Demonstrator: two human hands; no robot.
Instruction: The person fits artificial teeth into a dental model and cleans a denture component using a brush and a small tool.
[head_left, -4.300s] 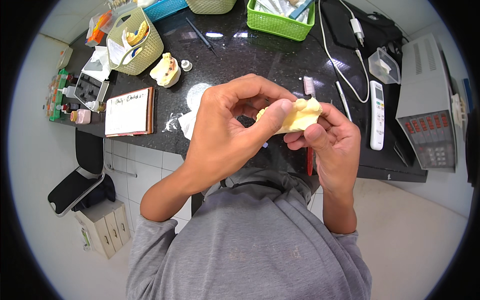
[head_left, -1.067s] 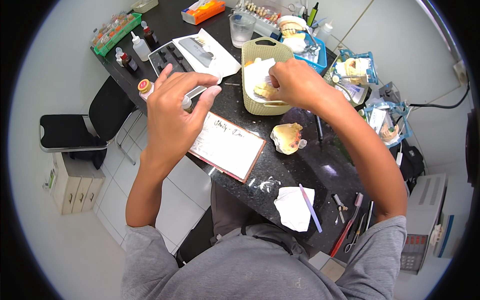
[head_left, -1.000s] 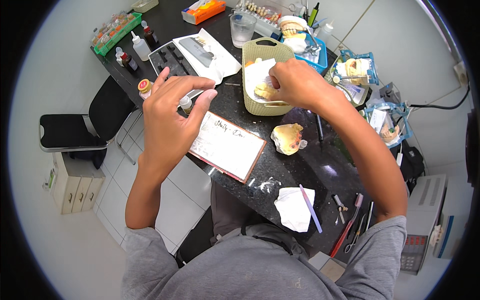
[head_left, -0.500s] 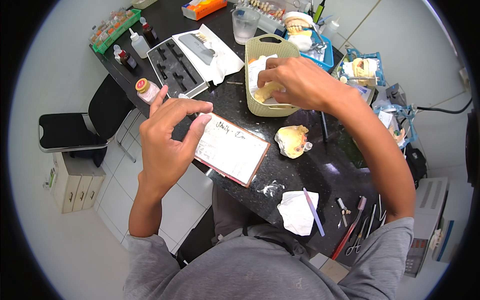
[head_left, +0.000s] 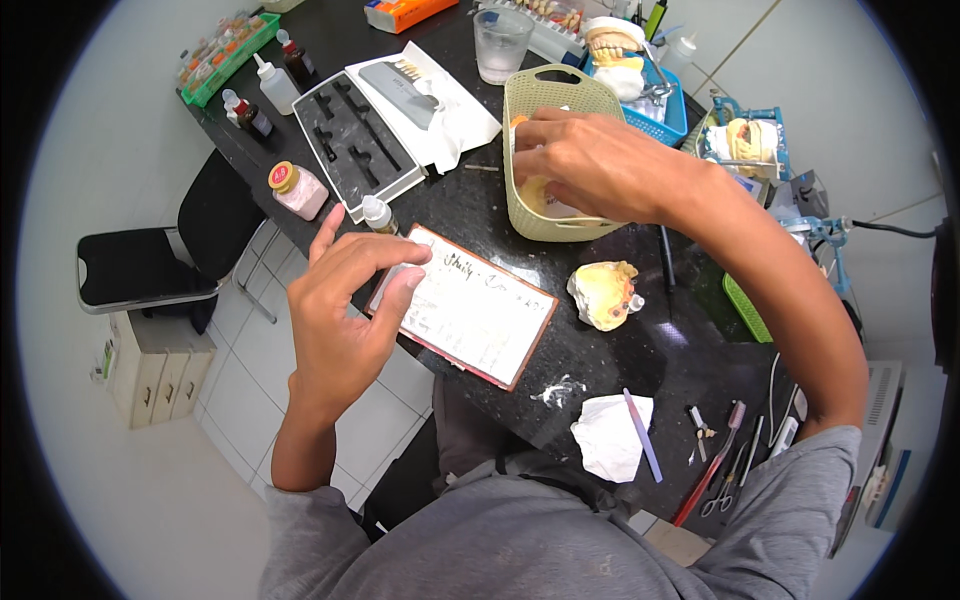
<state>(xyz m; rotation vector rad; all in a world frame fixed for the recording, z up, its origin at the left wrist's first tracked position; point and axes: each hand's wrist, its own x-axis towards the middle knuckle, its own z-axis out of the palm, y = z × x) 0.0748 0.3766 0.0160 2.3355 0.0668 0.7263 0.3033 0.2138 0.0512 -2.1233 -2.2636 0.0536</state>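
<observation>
My left hand (head_left: 340, 320) hovers over the left edge of a notepad (head_left: 470, 330), fingers curved with thumb and forefinger apart, nothing visible between them. My right hand (head_left: 590, 165) reaches into an olive perforated basket (head_left: 565, 228), palm down with fingers bent over papers and a pale yellow dental cast (head_left: 535, 190); its fingertips are partly hidden, so I cannot tell whether it grips the cast. Another yellow dental cast (head_left: 603, 293) rests on the black worktop in front of the basket. A small white-capped bottle (head_left: 378, 215) stands just beyond my left hand.
A tool case (head_left: 355, 140), pink powder jar (head_left: 297, 190), dropper bottles (head_left: 275, 90) and glass (head_left: 497, 55) sit at the back-left. Blue basket (head_left: 655, 120) and articulators (head_left: 745, 145) line the back-right. A white cloth (head_left: 605, 435) and hand tools (head_left: 715, 470) lie near the front edge.
Earlier both hands held a yellow cast; since then my right hand went into the basket, where one now lies. My left hand has moved downward lately, and my right fingers shifted within the basket.
</observation>
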